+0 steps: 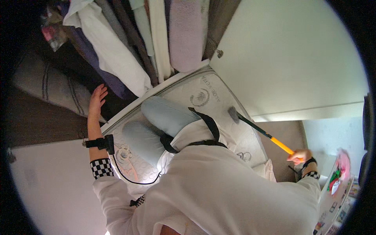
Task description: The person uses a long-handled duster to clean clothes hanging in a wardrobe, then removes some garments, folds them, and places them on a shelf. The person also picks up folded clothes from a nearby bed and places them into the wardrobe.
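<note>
My right hand (300, 156) is closed around the orange grip of a long-handled brush (256, 128) at the right. The brush's dark shaft runs to a grey bristle head, which lies over the pale patterned mattress (205, 91). My left hand (99, 98) reaches to the open wardrobe at the left, with its fingers apart and nothing held. It is close to a dark purple garment (117, 85) and a grey striped textile (58, 85). A white garment (114, 55) hangs above it. My bent knees rest on the mattress by the wardrobe's edge.
Hanging clothes fill the wardrobe, among them a lilac fleecy garment (186, 35). A pale wardrobe door (288, 58) stands open at the upper right, another (55, 182) at the lower left. A white shelf unit (335, 202) with small items is at the lower right.
</note>
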{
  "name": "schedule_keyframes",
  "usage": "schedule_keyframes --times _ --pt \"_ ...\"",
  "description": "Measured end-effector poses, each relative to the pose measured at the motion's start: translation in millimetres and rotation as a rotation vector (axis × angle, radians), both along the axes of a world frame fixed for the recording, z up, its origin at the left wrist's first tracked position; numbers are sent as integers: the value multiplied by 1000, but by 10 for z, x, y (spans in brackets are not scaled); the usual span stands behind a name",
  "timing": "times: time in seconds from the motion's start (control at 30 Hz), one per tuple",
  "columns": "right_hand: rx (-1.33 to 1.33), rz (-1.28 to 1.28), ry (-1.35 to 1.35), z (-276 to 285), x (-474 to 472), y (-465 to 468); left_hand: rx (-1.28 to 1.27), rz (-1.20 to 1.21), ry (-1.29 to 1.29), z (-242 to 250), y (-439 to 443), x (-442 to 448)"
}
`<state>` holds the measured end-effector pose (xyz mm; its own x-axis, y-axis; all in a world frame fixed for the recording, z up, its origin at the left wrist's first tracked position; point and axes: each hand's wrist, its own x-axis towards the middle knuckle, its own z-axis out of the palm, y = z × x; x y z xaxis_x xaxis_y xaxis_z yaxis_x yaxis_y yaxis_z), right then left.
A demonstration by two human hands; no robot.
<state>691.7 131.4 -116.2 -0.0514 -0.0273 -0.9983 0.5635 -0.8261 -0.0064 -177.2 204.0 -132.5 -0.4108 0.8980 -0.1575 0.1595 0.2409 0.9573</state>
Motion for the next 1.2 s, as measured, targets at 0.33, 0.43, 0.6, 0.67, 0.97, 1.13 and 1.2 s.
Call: schedule_keyframes --times 0.33,0.43,0.6,0.67,0.97,1.13,1.2 --pt "-51 43 -51 -65 124 161 -28 100 -16 -77 -144 -46" --pt "64 88 31 -429 -347 490 -56 151 -3 -73 -168 -39" --pt "228 169 168 -824 -1145 1007 -80 217 99 -116 -192 -106" --pt "290 180 221 -915 -1415 1128 9 224 84 -128 -176 -136" --pt "495 81 543 -1288 -2257 1677 237 291 193 110 -133 -139" --pt "681 -65 1111 -290 -2454 2238 355 410 531 436 -227 -95" --pt "1461 731 434 918 -2446 2734 348 442 654 458 -330 -34"
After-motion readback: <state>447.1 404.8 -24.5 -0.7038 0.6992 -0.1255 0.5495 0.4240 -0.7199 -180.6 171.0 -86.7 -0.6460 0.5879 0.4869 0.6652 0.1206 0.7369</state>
